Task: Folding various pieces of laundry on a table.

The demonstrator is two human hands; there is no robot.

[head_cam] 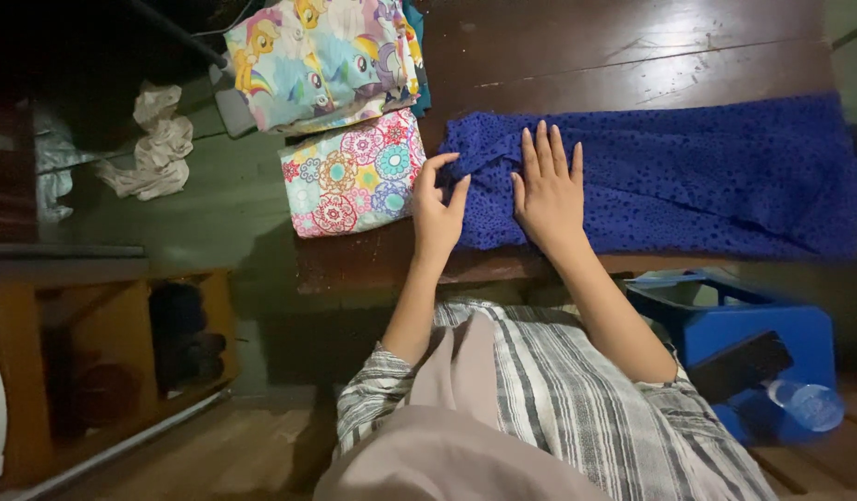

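A blue dotted cloth (688, 176) lies stretched across a dark wooden table (632, 46). My right hand (549, 186) rests flat on the cloth's left part, fingers spread and pointing away from me. My left hand (438, 209) pinches the cloth's left edge between thumb and fingers. Just left of that hand sits a folded floral cloth (354, 176) in pink, teal and yellow.
A folded cartoon-pony print cloth (322, 56) lies behind the floral one. A crumpled beige rag (154, 144) is on the green floor at left. A blue plastic stool (753, 343) with a dark phone and a clear bottle stands at lower right. A wooden shelf (113, 353) is at lower left.
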